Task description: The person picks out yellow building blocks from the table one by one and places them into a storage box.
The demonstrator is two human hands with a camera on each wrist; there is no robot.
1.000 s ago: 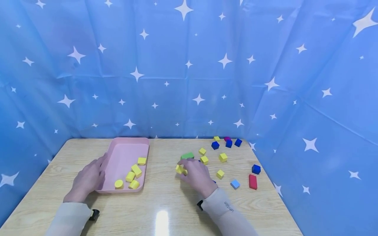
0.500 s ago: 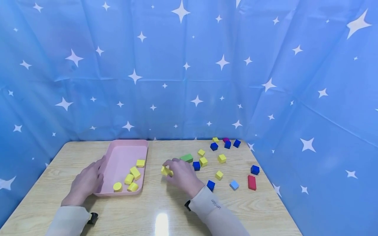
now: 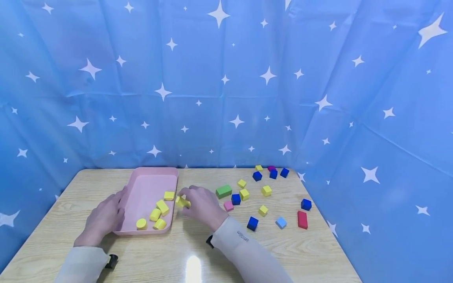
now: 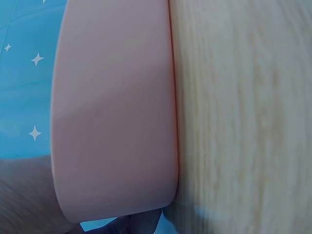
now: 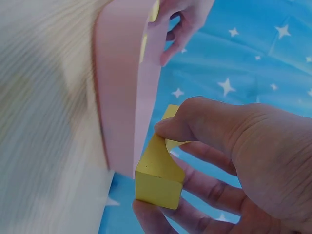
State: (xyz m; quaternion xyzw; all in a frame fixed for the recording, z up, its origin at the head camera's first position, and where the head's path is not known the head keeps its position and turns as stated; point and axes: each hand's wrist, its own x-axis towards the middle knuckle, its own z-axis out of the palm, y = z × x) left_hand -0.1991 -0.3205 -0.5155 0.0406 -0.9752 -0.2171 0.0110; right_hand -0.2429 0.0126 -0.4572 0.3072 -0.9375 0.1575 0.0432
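Observation:
A yellow arch-shaped block (image 5: 158,168) is pinched between the thumb and fingers of my right hand (image 3: 202,205). It hangs just off the right wall of the pink tray (image 3: 150,179). My left hand (image 3: 103,217) grips the tray's left rim; in the left wrist view, part of the hand lies over the rim and fingertips (image 4: 141,223) show by the outer side. Inside the tray are several yellow blocks, among them a yellow cylinder (image 3: 141,224) and a yellow rectangular block (image 3: 162,207), gathered toward the near right.
Loose blocks lie across the right of the table (image 3: 159,259): a green block (image 3: 223,191), a pink cube (image 3: 228,206), a red block (image 3: 302,219), a light blue block (image 3: 281,222), several yellow and dark blue cubes. A starry blue curtain (image 3: 198,78) stands behind.
My right hand has carried the yellow arch block leftward from beside the green block to the tray's right edge, uncovering a pink cube and dark blue cubes. My left hand stays put.

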